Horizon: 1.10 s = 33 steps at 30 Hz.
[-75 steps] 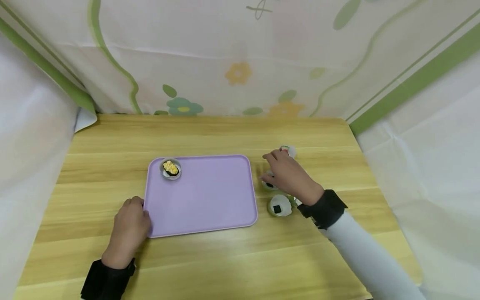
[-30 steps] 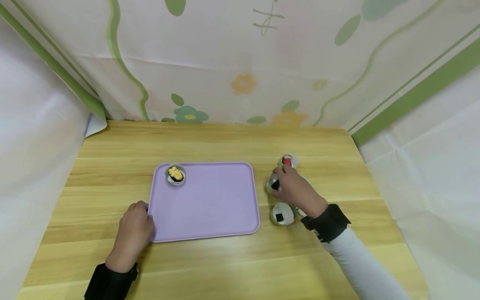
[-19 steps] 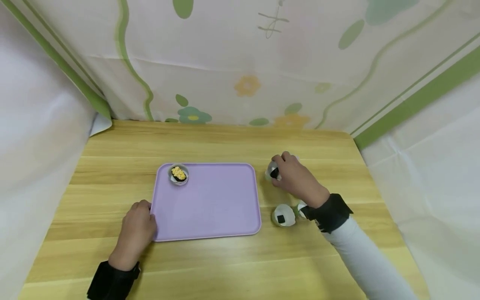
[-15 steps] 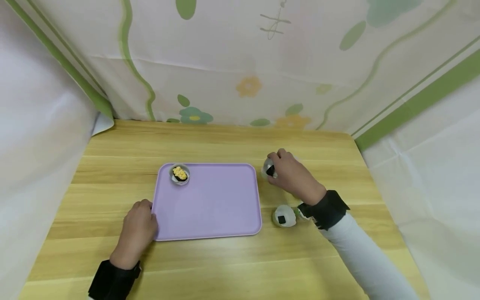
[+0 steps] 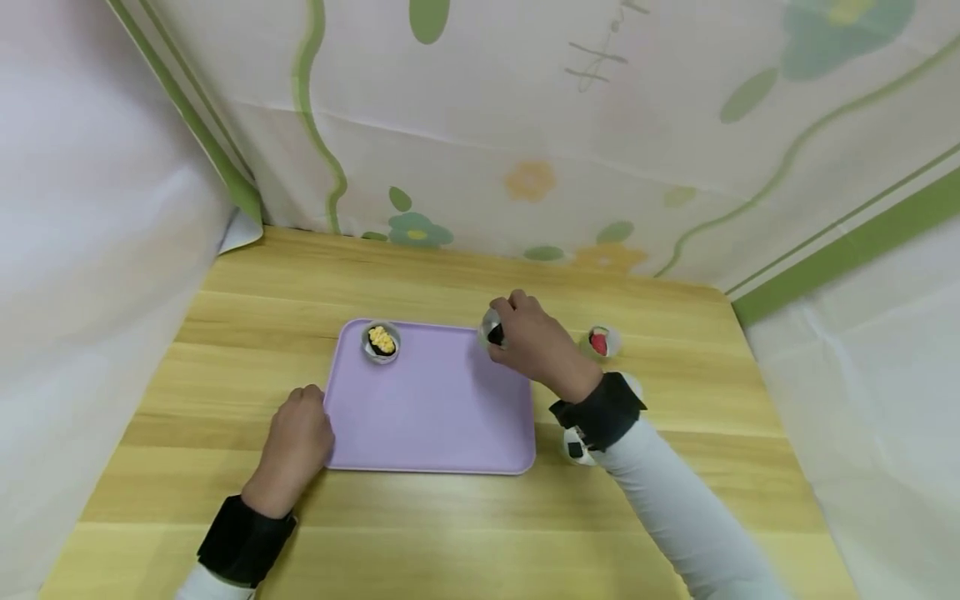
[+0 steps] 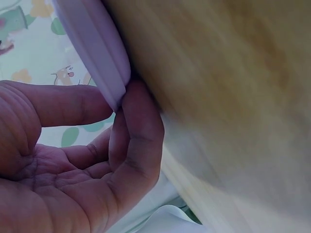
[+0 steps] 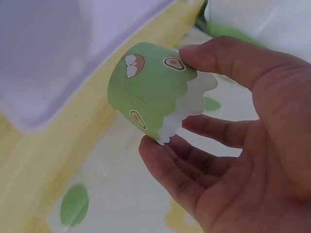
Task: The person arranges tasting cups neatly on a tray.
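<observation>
My right hand (image 5: pixel 540 346) pinches a green paper baking cup (image 7: pixel 146 87) with a scalloped white rim and avocado print. A black-wrapped piece (image 5: pixel 496 334) shows inside it in the head view. This cup overlaps the upper right corner of the lilac tray (image 5: pixel 427 408). At the tray's left edge my left hand (image 5: pixel 296 442) holds the rim, thumb on one face and fingers curled under, as the left wrist view shows. Another paper cup (image 5: pixel 367 348) with a yellow-topped sushi piece (image 5: pixel 382 339) stands in the tray's upper left corner.
Right of the tray stand more paper cups: one with a red-topped piece (image 5: pixel 598 343), one with a black-banded white piece (image 5: pixel 575 450), and one (image 5: pixel 633 385) partly behind the right arm. A patterned white curtain (image 5: pixel 480 108) hangs behind the wooden table (image 5: pixel 420 533).
My right hand has taken hold of a paper cup from the group on the right and carried it left to the tray's upper right corner. The left hand stays at the tray's edge.
</observation>
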Tool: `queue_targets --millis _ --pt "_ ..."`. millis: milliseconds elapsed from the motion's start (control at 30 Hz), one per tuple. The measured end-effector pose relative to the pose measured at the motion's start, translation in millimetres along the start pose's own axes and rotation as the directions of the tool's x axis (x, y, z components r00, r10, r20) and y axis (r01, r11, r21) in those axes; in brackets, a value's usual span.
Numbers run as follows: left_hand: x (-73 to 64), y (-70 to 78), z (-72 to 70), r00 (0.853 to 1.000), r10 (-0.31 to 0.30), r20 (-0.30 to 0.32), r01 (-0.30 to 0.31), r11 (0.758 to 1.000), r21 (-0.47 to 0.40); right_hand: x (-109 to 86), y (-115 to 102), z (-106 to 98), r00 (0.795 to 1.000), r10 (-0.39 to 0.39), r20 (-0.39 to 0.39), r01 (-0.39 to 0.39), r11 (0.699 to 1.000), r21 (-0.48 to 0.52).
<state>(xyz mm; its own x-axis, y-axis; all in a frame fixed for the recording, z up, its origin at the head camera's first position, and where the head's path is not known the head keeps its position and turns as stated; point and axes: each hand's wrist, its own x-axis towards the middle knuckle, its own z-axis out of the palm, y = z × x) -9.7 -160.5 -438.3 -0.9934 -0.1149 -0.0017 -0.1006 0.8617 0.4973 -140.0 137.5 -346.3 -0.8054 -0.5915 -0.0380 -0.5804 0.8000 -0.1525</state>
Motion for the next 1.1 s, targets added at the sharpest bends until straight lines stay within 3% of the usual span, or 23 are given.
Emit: queue_targets --millis 567,867,1100 --pt "2.4 4.0 5.2 1.000 0.007 0.019 -0.007 1.000 0.009 41.2 -48.8 47.3 0.997 -0.073 0.029 0.074 0.997 -0.033" --pt "2.9 3.7 9.8 1.000 0.021 -0.010 -0.021 1.000 0.002 46.9 -53.7 59.3 0.996 -0.028 0.080 0.031 0.999 -0.032" --pt "2.3 4.7 8.0 0.999 0.044 -0.025 -0.044 0.999 0.000 46.5 -52.8 63.2 0.998 -0.038 0.059 0.039 0.999 -0.031"
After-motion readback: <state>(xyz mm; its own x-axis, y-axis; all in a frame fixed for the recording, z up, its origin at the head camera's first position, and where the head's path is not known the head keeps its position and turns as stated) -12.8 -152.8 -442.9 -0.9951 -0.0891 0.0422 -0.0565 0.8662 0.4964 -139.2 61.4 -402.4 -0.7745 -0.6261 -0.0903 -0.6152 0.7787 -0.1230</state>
